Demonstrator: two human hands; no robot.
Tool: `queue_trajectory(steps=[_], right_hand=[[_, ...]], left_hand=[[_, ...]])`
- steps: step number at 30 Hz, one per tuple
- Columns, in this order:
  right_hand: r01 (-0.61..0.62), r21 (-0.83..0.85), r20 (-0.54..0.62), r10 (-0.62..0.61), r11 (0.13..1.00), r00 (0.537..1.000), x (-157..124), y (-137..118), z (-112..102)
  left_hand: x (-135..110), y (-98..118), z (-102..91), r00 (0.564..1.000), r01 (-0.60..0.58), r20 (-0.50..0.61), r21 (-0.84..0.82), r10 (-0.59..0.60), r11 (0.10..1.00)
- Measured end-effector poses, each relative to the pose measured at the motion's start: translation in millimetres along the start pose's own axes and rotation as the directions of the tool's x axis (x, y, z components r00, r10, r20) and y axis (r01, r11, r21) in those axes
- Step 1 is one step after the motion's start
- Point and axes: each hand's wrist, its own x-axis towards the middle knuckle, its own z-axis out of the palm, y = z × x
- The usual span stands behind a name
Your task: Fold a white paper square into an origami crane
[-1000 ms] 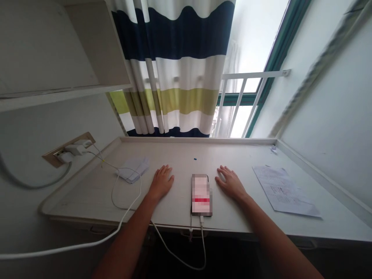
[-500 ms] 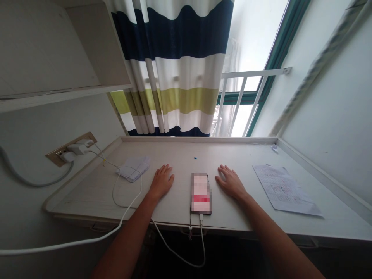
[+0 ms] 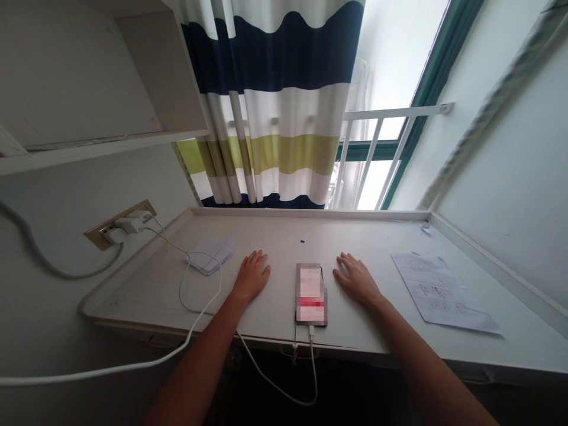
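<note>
Lower centre of the frame: dark rectangular phone (image 3: pixel 311 294), lying flat on the pale wood-grain desk (image 3: pixel 284 234), screen up (display blurred). Long axis running from the desk's near edge towards the striped navy, white and green curtain (image 3: pixel 275 100); thin white charging cable (image 3: pixel 314 370) plugged into the near end and looping below the edge.

Left hand (image 3: pixel 254 275): left of the phone, palm down on the desk, fingers loosely spread, grasping nothing. Apart from the phone by a clear strip of desk.

Right hand (image 3: pixel 357 279): right of the phone, likewise flat and released, empty. Just beside the phone's far right corner, not touching; the nearer of the two.

Elsewhere: small stack of folded white paper (image 3: pixel 212 255) left of the left hand; printed white sheet (image 3: pixel 444 293) at right; wall socket with white plugs (image 3: pixel 124 225) at far left.
</note>
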Motion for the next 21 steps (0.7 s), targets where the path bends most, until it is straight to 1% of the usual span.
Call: queue_trajectory(steps=[6, 10, 12, 14, 16, 17, 19, 21], right_hand=[[-0.010, -0.001, 0.004, 0.010, 1.000, 1.000, 0.6, -1.0, 0.0], [-0.012, 0.013, 0.009, 0.012, 1.000, 1.000, 0.6, -0.1, 1.7], [-0.013, 0.026, -0.009, 0.013, 1.000, 1.000, -0.5, -0.9, 1.4], [0.016, 0.036, -0.058, -0.014, 0.999, 0.998, -0.7, -5.4, -1.4], [0.090, 0.036, -0.110, -0.086, 0.995, 0.990, 2.5, -16.4, -7.2], [0.142, 0.037, -0.111, -0.137, 0.989, 0.984, 6.2, -25.0, -10.9], [0.253, 0.059, -0.072, -0.249, 0.966, 0.966, 18.1, -49.0, -17.9], [0.368, 0.093, -0.011, -0.368, 0.925, 0.930, 35.2, -81.3, -21.0]], left_hand=[[-0.6, -0.7, 1.5, 1.000, 0.001, -0.018, -0.045, -0.002, 0.999], [0.3, -3.0, 2.0, 0.999, -0.020, -0.045, -0.098, 0.015, 0.995], [2.1, -6.5, -2.1, 0.997, -0.040, -0.065, -0.135, 0.031, 0.990], [4.8, -12.9, -11.1, 0.995, -0.063, -0.091, -0.179, 0.047, 0.982], [7.6, -22.5, -24.8, 0.992, -0.071, -0.122, -0.212, 0.045, 0.975], [8.4, -28.2, -33.0, 0.990, -0.062, -0.139, -0.219, 0.032, 0.974], [8.3, -41.2, -50.3, 0.985, -0.036, -0.173, -0.205, 0.000, 0.978], [4.9, -55.6, -67.1, 0.972, 0.011, -0.228, -0.155, -0.046, 0.988]])
